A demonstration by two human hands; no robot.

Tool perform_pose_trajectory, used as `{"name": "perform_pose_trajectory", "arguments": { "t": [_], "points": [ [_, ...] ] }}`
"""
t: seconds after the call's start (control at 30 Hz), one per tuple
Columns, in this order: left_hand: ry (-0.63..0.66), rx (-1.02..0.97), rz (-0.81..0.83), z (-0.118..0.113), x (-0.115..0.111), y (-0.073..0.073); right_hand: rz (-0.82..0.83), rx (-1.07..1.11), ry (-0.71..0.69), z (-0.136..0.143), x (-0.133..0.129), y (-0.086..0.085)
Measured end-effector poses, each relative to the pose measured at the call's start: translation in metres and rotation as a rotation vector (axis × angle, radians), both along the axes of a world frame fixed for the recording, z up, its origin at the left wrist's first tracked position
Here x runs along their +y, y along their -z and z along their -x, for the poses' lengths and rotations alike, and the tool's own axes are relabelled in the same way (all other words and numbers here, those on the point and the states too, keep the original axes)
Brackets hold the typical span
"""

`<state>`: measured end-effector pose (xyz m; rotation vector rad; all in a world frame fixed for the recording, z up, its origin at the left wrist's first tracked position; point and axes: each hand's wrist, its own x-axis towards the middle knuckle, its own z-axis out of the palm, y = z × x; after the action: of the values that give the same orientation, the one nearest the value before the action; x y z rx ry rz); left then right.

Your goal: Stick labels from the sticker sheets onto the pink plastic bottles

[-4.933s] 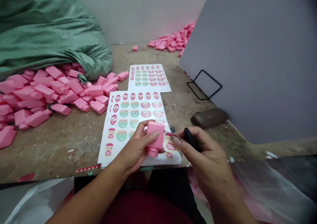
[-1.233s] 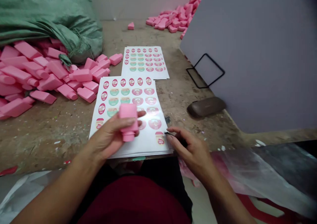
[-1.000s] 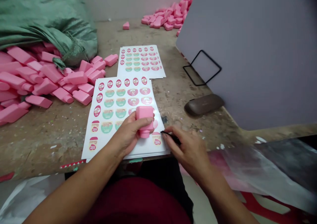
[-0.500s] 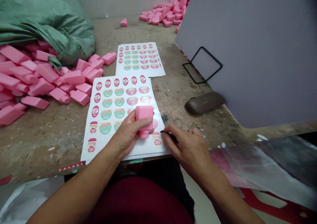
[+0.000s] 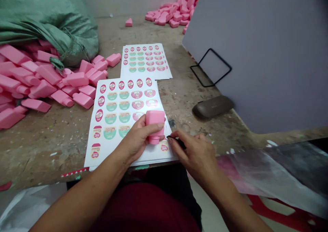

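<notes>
My left hand (image 5: 138,138) is closed round a small pink plastic bottle (image 5: 155,122), its neck pointing down toward me. The bottle is just above the right part of a sticker sheet (image 5: 88,156), which bears rows of pink, green and red labels. In my right hand (image 5: 193,151) a slim black tool (image 5: 179,142) is pinched between thumb and fingers. Its tip is by the sheet's right edge, close to the bottle; the fingers cover most of it, so its kind cannot be made out. A sticker reading BABY (image 5: 164,146) lies just below the bottle.
Many pink bottles (image 5: 48,74) spill from a green sack (image 5: 46,16) at left. Another pink heap (image 5: 176,13) is at the back. A second sticker sheet (image 5: 146,75) lies beyond the first. At right are a brown case (image 5: 213,107), a black wire stand (image 5: 211,67) and a grey panel (image 5: 269,54).
My left hand has moved slightly right with the bottle, bringing it nearer the black tool. My right hand has hardly moved.
</notes>
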<state>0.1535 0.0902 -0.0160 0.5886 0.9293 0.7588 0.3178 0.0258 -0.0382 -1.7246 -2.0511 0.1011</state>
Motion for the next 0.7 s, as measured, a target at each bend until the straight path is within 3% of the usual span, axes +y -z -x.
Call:
{"name": "perform_pose_trajectory", "arguments": {
  "t": [0.2,0.43,0.7],
  "points": [
    [-0.026,-0.016,0.039,0.0009,0.0009,0.0002,0.275,0.222,0.054,-0.0083,0.0005,0.0039],
    [-0.040,-0.018,0.044,0.0010,0.0004,0.0001,0.041,-0.008,0.001,-0.0067,0.0017,0.0046],
    [-0.050,-0.050,0.056,0.0009,0.0007,0.0013,0.141,0.057,0.000,-0.0065,0.0063,0.0075]
  ]
}}
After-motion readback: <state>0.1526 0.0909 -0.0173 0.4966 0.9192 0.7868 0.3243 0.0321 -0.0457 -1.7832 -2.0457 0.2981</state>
